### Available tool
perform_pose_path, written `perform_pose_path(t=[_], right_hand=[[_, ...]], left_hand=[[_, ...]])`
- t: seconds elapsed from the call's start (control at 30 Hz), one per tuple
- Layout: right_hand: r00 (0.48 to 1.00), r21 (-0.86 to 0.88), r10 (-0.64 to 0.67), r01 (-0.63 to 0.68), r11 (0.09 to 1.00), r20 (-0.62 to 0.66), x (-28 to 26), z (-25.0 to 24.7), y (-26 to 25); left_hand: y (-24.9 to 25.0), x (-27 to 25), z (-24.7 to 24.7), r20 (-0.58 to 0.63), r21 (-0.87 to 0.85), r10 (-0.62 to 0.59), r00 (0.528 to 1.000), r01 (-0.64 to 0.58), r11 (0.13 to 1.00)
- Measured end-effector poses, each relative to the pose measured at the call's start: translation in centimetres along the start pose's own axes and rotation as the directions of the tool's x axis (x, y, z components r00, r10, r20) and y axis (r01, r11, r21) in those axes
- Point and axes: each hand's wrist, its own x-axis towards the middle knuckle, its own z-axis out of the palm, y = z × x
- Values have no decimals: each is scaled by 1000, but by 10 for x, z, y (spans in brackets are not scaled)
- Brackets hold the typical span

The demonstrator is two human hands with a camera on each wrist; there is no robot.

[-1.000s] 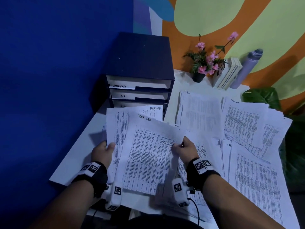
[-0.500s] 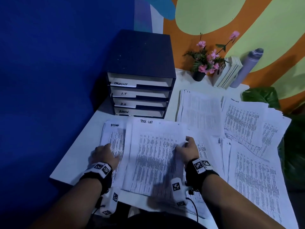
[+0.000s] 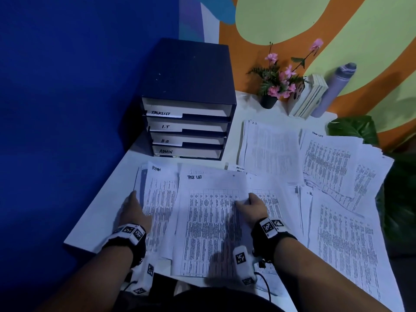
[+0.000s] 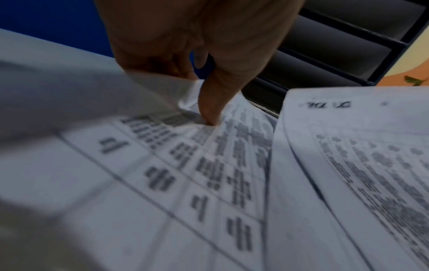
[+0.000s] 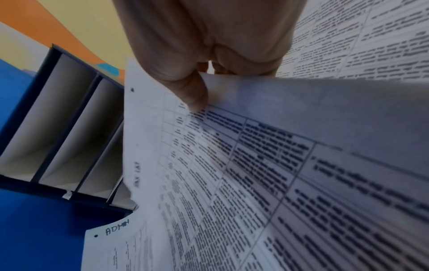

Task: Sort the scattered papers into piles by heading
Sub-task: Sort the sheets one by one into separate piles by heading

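A printed sheet headed TASK LIST [image 3: 209, 221] lies flat on the white table in front of me, over other papers. My right hand [image 3: 249, 207] pinches its right edge. In the right wrist view the thumb of that hand [image 5: 204, 86] sits on top of the sheet [image 5: 209, 183], with the fingers underneath. A pile headed ADMIN [image 3: 161, 199] lies to its left. My left hand [image 3: 134, 208] holds that pile's left edge. In the left wrist view my left hand [image 4: 209, 91] has its thumb pressed down on the print and its fingers curled behind a lifted edge.
A dark drawer organiser [image 3: 186, 122] labelled TASKLIST, I.T, H.R and ADMIN stands at the back. An I.T pile [image 3: 270, 149], another task list pile [image 3: 326, 163] and more sheets [image 3: 344, 244] cover the right side. A flower pot [image 3: 269, 101], books [image 3: 308, 97] and a bottle [image 3: 333, 88] line the wall.
The TASK LIST sheet, held up and tilted a second ago, now lies flat on the table. My left hand has shifted left onto the ADMIN pile's edge.
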Motion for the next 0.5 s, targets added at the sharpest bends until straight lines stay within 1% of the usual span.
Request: perform_pose_path(t=[0.1,0.17,0.2,0.27,0.33,0.37,0.4,0.43,0.47,0.5], right_hand=[[998,78,-16,20,997,-56,2,-8,-3],[994,86,-22,31,996,-103,2,-15,-7],[992,74,-20,30,997,-124,3,-18,-7],[990,35,-6,11,999,-139,5,-23,-8],[988,23,-33,37,999,-152,4,-28,-10],[988,36,-48,54,998,-148,5,-31,-11],[989,77,-62,73,994,-131,4,-34,-12],[989,133,-85,101,986,-124,6,-35,-12],[988,191,-102,123,974,-113,7,-37,-15],[988,248,-115,137,959,-101,7,-39,-17]], left_hand=[[-3,-1,-6,-3,200,-24,1000,24,979],[-3,-4,-10,40,258,-38,998,26,966],[0,-6,-11,43,268,-22,999,9,963],[8,-10,-10,6,259,-13,1000,11,966],[25,-21,-9,-84,196,-28,996,44,980],[36,-26,-8,-121,140,-1,993,18,990],[49,-30,-6,-123,75,72,990,-63,995],[59,-33,-3,-97,-11,173,980,-175,985],[68,-34,-1,-30,-135,262,965,-263,955],[78,-37,3,50,-289,309,950,-282,915]])
